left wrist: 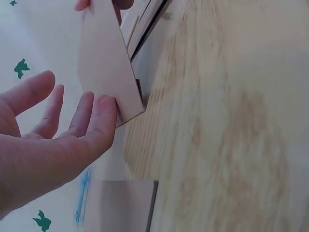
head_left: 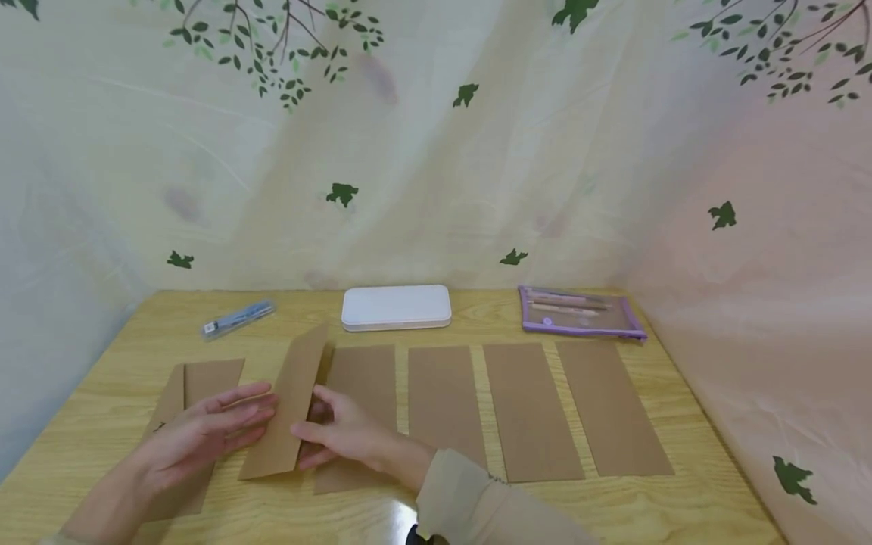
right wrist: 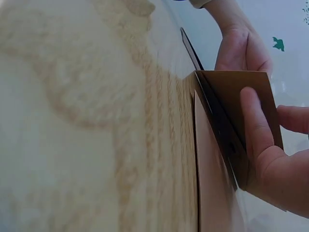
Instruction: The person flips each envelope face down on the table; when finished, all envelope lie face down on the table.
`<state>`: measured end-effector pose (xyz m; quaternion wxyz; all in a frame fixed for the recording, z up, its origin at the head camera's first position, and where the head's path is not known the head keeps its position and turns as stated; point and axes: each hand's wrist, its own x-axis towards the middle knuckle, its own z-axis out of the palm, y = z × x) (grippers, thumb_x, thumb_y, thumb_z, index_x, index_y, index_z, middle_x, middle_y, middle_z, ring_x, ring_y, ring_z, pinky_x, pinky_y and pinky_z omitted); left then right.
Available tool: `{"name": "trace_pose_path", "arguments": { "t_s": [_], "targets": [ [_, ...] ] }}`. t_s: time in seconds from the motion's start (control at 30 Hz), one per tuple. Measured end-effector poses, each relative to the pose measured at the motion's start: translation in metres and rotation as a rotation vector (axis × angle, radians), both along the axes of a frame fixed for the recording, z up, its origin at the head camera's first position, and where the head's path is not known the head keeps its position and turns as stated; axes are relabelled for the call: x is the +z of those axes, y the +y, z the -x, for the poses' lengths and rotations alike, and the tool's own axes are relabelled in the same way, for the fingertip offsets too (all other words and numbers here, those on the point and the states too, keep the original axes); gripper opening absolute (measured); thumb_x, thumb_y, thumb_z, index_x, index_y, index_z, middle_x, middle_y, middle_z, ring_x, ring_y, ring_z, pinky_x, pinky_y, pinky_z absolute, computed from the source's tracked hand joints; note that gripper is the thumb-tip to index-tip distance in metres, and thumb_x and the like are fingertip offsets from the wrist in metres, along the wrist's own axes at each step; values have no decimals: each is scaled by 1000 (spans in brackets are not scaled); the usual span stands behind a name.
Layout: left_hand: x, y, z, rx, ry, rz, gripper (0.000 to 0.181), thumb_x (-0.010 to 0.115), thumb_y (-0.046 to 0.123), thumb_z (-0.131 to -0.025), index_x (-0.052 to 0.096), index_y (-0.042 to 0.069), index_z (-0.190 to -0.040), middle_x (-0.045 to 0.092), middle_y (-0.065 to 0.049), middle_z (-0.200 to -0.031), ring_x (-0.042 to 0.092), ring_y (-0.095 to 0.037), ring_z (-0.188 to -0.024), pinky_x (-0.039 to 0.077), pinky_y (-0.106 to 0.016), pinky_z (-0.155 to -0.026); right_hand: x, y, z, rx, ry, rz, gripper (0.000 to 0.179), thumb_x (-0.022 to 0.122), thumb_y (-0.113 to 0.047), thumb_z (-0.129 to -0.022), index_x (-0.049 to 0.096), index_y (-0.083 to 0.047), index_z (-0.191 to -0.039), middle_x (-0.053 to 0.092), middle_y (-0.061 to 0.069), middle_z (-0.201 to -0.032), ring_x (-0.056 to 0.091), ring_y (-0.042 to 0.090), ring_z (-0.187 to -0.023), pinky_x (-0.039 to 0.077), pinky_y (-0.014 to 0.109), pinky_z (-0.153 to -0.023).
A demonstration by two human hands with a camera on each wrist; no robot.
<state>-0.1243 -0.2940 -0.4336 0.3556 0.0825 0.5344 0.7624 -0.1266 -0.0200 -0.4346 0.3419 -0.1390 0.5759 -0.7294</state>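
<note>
A stiff brown card (head_left: 286, 416) stands tilted above the left part of the table. My right hand (head_left: 354, 431) pinches its right edge, thumb on one side and fingers on the other. Fingertips of my left hand (head_left: 197, 431) touch the card's left face, the fingers fairly straight and spread. In the left wrist view they rest near one corner of the card (left wrist: 104, 53). The card's shaded underside (right wrist: 231, 87) shows in the right wrist view. Partly covered by my left forearm lies another brown card (head_left: 211, 375), with a dark line across it and a small dark mark.
Several flat brown cards (head_left: 446, 401) lie in a row to the right. Behind them are a white case (head_left: 396, 308), a blue pen-like packet (head_left: 238, 319) at left and a purple-edged clear pouch (head_left: 582, 312) holding pens. A printed curtain (head_left: 422, 151) borders the wooden table (head_left: 688, 446).
</note>
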Motion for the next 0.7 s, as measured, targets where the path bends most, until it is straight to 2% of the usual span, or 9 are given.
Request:
{"name": "trace_pose_path", "arguments": {
  "t_s": [0.07,0.17,0.3,0.47,0.7],
  "targets": [
    [-1,-1,0,0,6,-10,39,34,7,-111,53,20,-142,56,6,-143,53,-10,-130,44,-32,-109,-3,1,2,-13,-2,-7,54,63,2,-98,45,-9,-148,58,9,-113,69,24,-75,63,41,-68],
    [-3,-3,0,5,-4,-37,39,34,6,-111,55,19,-141,56,5,-142,54,-11,-130,43,-32,-110,-7,4,5,-34,-4,-8,56,62,6,-97,46,-11,-148,57,9,-112,67,23,-71,63,42,-64],
    [-3,-5,-1,11,-19,-69,40,34,4,-111,56,18,-140,57,3,-142,54,-12,-130,43,-32,-110,-7,7,8,-45,6,-49,53,62,7,-97,50,-12,-145,59,9,-110,68,24,-73,62,43,-63],
    [-3,-8,-2,16,-12,-60,40,34,5,-111,57,19,-140,57,4,-142,54,-10,-130,43,-30,-109,-5,8,10,-35,-5,-105,44,63,3,-98,54,-10,-139,62,8,-107,70,28,-77,62,44,-64],
    [-5,-14,-2,37,11,-52,41,33,4,-110,60,20,-137,59,6,-140,55,-8,-128,45,-28,-107,-2,9,11,12,-50,-97,43,60,-1,-101,51,-7,-142,65,9,-113,71,34,-92,62,47,-75]
  ]
}}
